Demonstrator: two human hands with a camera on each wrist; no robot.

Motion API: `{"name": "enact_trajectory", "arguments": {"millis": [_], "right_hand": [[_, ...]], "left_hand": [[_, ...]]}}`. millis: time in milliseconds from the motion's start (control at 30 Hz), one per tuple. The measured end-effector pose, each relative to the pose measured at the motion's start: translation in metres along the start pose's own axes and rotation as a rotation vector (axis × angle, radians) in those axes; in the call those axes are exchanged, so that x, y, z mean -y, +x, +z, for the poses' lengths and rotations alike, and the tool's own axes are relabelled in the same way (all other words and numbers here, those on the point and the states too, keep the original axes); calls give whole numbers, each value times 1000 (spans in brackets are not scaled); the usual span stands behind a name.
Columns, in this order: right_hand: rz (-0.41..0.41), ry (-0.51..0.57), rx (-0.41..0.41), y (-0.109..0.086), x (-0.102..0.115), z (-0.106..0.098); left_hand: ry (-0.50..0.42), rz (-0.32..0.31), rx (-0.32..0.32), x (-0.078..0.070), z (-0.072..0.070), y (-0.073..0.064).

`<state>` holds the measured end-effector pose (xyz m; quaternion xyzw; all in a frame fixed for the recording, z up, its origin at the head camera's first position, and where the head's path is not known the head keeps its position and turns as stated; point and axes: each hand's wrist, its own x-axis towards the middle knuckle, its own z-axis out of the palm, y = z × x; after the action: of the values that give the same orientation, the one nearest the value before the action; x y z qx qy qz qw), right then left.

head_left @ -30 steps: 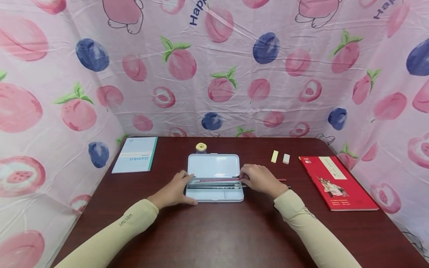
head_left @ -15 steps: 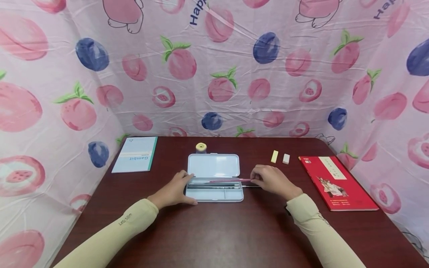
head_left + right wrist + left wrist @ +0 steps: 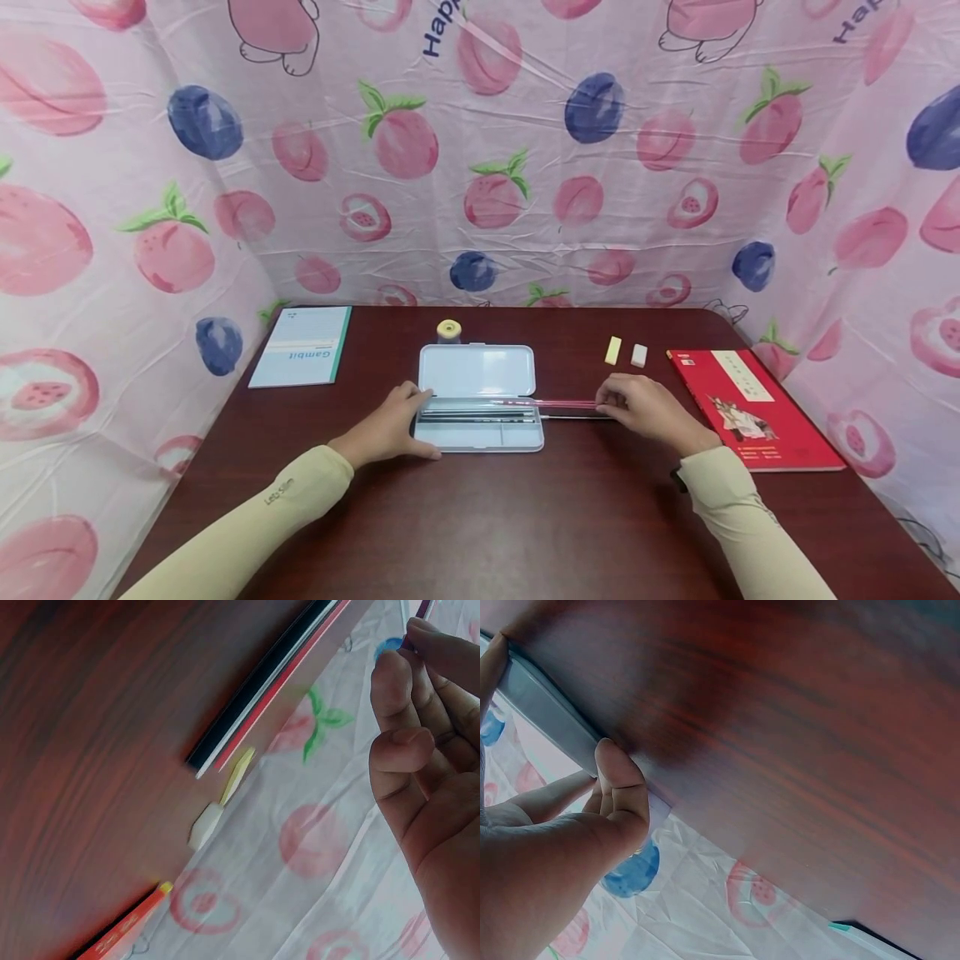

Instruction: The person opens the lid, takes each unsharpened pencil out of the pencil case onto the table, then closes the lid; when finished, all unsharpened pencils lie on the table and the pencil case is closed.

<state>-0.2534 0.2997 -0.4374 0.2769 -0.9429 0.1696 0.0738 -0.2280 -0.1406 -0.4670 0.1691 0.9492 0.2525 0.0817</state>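
Observation:
An open white pencil case [image 3: 459, 435] lies mid-table, its lid [image 3: 477, 369] tipped back. Several dark pencils [image 3: 480, 414] lie inside. My left hand [image 3: 392, 422] holds the case's left end, thumb at the front corner and fingers at the back. In the left wrist view, the thumb [image 3: 619, 766] touches the case's edge [image 3: 551, 712]. Right of the case, my right hand [image 3: 637, 406] pinches the end of a slim red pencil [image 3: 555, 403] between thumb and fingers. The pencil's other end reaches over the case. Black, white and red sticks [image 3: 262, 694] lie on the table beneath that hand.
A yellow-topped roll [image 3: 449, 331] stands behind the case. Back right are a yellow block [image 3: 613, 350] and a white eraser [image 3: 639, 356]. A red book [image 3: 757, 417] lies far right, a pale blue notebook [image 3: 300, 346] back left. Fruit-print cloth [image 3: 480, 167] hangs behind the table [image 3: 510, 525].
My right hand has moved right, away from the case, drawing the red pencil out with it. The left hand has stayed on the case's left end.

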Motion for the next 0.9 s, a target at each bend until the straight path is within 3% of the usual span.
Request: {"name": "enact_trajectory", "arguments": {"millis": [433,900], "right_hand": [[51,2,23,-27,-27,-11],[8,20,8,-37,-46,-12]], "left_hand": [[1,6,1,2,0,0],[-3,5,-3,1,0,0]]}}
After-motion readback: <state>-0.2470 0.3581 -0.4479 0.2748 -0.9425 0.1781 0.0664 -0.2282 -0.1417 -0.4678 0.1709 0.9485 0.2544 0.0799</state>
